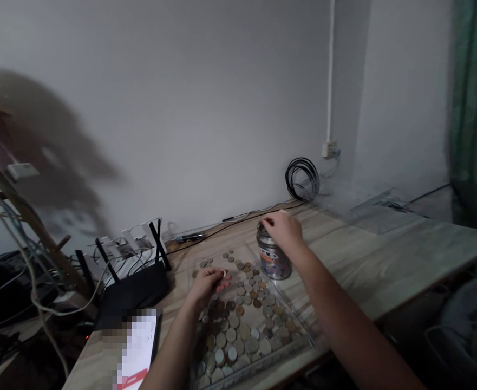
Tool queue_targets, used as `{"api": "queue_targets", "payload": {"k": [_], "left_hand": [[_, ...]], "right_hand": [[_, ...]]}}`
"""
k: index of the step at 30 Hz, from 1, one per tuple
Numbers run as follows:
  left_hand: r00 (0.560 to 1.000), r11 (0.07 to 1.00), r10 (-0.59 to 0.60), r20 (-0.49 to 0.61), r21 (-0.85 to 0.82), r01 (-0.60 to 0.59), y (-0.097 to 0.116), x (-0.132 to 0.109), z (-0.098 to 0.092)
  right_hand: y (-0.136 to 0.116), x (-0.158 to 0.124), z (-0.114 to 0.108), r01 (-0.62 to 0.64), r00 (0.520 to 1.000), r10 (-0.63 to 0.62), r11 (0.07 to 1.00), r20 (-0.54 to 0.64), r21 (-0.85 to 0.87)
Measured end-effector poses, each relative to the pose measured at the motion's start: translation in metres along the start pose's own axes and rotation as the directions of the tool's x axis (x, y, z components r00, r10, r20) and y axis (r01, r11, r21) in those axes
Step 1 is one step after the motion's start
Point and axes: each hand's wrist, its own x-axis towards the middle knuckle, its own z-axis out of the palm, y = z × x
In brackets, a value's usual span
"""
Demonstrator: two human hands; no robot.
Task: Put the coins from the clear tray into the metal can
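Note:
Many silver and gold coloured coins (244, 330) lie spread over a clear, shallow plastic tray (293, 311) on the table. My left hand (209, 284) is above the tray's left part, with a coin (223, 274) pinched between thumb and fingers. To the right of the tray's far end stands an upright metal tin can (274, 260) with a printed label. At the can's top is my right hand (282, 227), its fingers bent together over the rim. Whatever those fingers hold, if anything, is hidden, and so is the can's inside.
A black router (135, 290) with raised antennas and tangled cables stands on the left, with a phone (138, 346) in front of it. Coiled black cable (302, 180) leans on the wall at the back. Another clear plastic sheet or tray (374, 211) lies at the right.

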Motion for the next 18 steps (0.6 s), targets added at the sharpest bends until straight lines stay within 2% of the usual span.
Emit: {"api": "queue_targets", "payload": {"k": [4,8,10,12,13,14,15,16,18], "left_hand": [[1.0,1.0,-0.014,0.013,-0.025,0.014,0.001,-0.001,0.0],[0.999,0.998,-0.038,0.02,-0.039,0.039,0.001,-0.003,0.001],[0.998,0.997,-0.053,0.031,-0.048,0.054,0.002,-0.003,0.002],[0.998,0.996,-0.061,0.035,-0.058,0.063,0.003,-0.004,0.002],[0.998,0.996,-0.062,0.034,-0.063,0.064,0.003,-0.004,0.002],[0.998,0.996,-0.056,0.033,-0.068,0.058,0.003,-0.004,0.001],[0.998,0.996,-0.046,0.033,-0.072,0.048,0.003,-0.004,0.001],[0.999,0.996,-0.032,0.032,-0.076,0.035,0.003,-0.004,0.001],[0.999,0.997,-0.003,0.043,-0.074,0.006,0.004,-0.005,0.001]], "right_hand": [[0.023,0.006,-0.001,-0.033,0.993,0.04,0.997,0.114,-0.063],[0.024,0.004,-0.005,-0.009,0.987,0.019,0.998,0.16,-0.066],[0.016,0.002,-0.009,0.018,0.997,-0.016,0.999,0.071,-0.03],[0.002,-0.003,-0.01,0.073,0.994,-0.069,0.996,-0.085,0.051],[-0.007,-0.007,-0.008,0.114,0.986,-0.1,0.987,-0.132,0.109],[-0.017,-0.012,-0.002,0.161,0.982,-0.139,0.971,-0.132,0.176],[-0.027,-0.018,0.006,0.207,0.978,-0.193,0.945,-0.079,0.252],[-0.037,-0.025,0.018,0.241,0.963,-0.266,0.91,0.03,0.338],[-0.051,-0.037,0.045,0.195,0.877,-0.37,0.857,0.306,0.476]]}}
